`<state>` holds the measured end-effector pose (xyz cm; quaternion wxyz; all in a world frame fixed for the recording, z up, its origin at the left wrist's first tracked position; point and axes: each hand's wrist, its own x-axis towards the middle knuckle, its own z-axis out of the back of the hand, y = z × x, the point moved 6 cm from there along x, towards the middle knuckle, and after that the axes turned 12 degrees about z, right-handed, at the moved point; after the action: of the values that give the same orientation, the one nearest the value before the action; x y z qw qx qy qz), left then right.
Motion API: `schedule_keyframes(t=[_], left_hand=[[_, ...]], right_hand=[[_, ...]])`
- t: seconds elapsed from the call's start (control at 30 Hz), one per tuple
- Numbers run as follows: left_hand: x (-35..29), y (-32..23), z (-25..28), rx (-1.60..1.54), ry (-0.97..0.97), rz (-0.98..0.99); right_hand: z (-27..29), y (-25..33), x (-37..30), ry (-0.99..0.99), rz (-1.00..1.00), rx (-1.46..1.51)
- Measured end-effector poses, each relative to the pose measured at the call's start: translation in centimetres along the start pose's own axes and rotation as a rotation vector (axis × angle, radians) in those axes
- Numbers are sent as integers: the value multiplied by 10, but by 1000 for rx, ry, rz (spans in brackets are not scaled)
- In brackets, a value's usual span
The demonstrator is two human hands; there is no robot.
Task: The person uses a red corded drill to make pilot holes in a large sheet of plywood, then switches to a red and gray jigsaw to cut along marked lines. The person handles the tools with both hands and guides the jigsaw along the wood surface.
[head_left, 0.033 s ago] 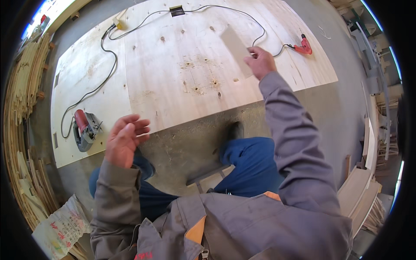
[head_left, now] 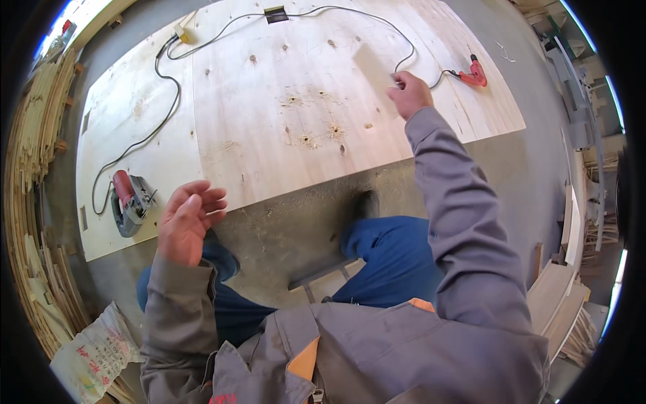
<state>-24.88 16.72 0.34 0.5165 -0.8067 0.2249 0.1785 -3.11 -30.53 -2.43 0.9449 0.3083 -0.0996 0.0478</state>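
In the head view, the right hand (head_left: pixel 410 95) grips a thin, pale flat strip (head_left: pixel 373 69) by its near end, pinched between thumb and fingers; the strip is over the right half of the desk (head_left: pixel 249 128), and its long axis runs slantwise, from the hand away toward the far left, with the free end pointing at the far edge; its outline is slightly blurred, and whether it touches the wood I cannot tell; the left hand (head_left: pixel 188 222) is half open, fingers loosely bent, at the near left edge of the desk, just beside a red and grey jigsaw (head_left: pixel 131 202).

The desk's near edge slants up from lower left to right, passing between the forearms; a wide stretch of plywood, marked with holes and sawdust (head_left: pixel 309 138), gives room between the two hands; on the strip's far right side, a dark cable (head_left: pixel 407 42) curves close by and sets a limit there, while a red drill (head_left: pixel 475 73) lies farther right, near the right edge; at the far left, a yellow connector (head_left: pixel 180 35) sits near the far edge, well apart from the strip.
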Motion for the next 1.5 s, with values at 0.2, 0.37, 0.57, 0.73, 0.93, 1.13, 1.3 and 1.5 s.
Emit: schedule_keyframes(t=[0.2, 0.37, 0.57, 0.73, 0.93, 1.13, 1.3, 1.5], left_hand=[[2, 8, 14, 129, -187, 84], [9, 6, 11, 143, -230, 151], [-3, 11, 4, 43, -296, 123], [-41, 2, -26, 105, -323, -61], [-57, 18, -66, 650, -304, -257], [-22, 73, -44, 933, -336, -376], [-21, 79, -32, 1003, -385, -287], [-37, 67, -34, 1163, -376, -293]], right_hand=[[-95, -91, 65, 102, -52, -417], [-175, -119, 111, 151, -80, -586], [-244, -37, 104, 426, 162, -474], [-249, 39, 21, 683, 371, -461], [-213, 79, -133, 852, 617, -309], [-201, 87, -223, 937, 494, -199], [-157, 63, -160, 403, 247, 77], [-131, -78, -32, 49, 94, -229]])
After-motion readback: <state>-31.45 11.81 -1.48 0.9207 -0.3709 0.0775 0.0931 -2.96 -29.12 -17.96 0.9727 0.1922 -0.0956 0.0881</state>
